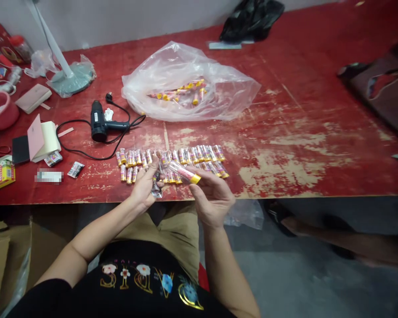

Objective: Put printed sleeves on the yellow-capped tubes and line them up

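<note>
A clear plastic tube (182,171) with a yellow end and pinkish contents is held slantwise in front of me. My right hand (215,196) pinches its yellow end between thumb and fingers. At its other end, my left hand (146,182) is closed around some crinkled clear plastic film (156,191) with dark print; how many pieces is unclear. Just beyond both hands, two rows of similar yellow-ended tubes (199,153) stand or lean along the table's near side. Parts of those rows are hidden behind my hands.
Farther back lies a large clear plastic bag (225,92) with more tubes (195,98). To the left are a heat gun (98,121) with its cord, an open notebook (48,139), a lamp base (71,81) and a pink basin (1,117). Another person's leg (348,240) shows at right.
</note>
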Motion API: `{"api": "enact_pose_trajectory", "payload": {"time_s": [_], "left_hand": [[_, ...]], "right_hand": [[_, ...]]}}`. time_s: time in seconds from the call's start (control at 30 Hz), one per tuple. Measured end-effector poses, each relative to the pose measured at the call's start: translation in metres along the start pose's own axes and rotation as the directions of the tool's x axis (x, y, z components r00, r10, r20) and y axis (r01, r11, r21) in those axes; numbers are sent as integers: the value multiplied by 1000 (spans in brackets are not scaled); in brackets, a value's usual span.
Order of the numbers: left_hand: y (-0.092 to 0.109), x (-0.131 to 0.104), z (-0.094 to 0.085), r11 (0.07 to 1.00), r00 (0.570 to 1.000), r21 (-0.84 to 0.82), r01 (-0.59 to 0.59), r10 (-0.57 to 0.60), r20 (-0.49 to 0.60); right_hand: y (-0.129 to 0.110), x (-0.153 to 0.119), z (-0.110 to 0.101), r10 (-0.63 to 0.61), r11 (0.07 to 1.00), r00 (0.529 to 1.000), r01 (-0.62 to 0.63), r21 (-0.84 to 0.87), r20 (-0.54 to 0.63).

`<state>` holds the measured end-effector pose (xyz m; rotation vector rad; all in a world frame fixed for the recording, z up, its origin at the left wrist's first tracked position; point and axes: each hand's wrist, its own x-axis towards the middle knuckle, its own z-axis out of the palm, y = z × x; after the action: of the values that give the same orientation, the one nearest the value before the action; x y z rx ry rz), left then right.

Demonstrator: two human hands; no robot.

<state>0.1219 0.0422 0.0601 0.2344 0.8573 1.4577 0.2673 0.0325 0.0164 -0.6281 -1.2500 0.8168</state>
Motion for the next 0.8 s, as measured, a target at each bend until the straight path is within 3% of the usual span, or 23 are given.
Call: {"api": "enact_pose_trajectory", "payload": {"time_s": [0.1, 0.27, 0.47, 0.63, 0.73, 0.8], "left_hand": [[0, -3, -2, 999, 999, -10, -38, 38, -28], [3, -9, -1, 1000, 999, 6, -11, 11, -52], [3, -18, -4, 994, 999, 105, -26, 21, 43], [-2, -22, -11, 975, 986, 178, -134, 113, 123], [-7, -23, -12, 957, 973, 200, -208, 180, 148], [-10, -23, -11, 944, 965, 228, -240, 205, 165]], "right_hand": [[-2, -6, -1, 1, 1000, 1000, 0, 9, -29], [-4, -11, 2, 28, 999, 998, -29, 26, 61], [-6, -12, 3, -30, 999, 995, 32, -28, 91], [-8, -15, 5, -61, 983, 991, 81, -165, 123], [-5, -14, 10, -128, 957, 989, 144, -251, 79], [-2, -12, 13, -176, 935, 978, 202, -290, 113]]}}
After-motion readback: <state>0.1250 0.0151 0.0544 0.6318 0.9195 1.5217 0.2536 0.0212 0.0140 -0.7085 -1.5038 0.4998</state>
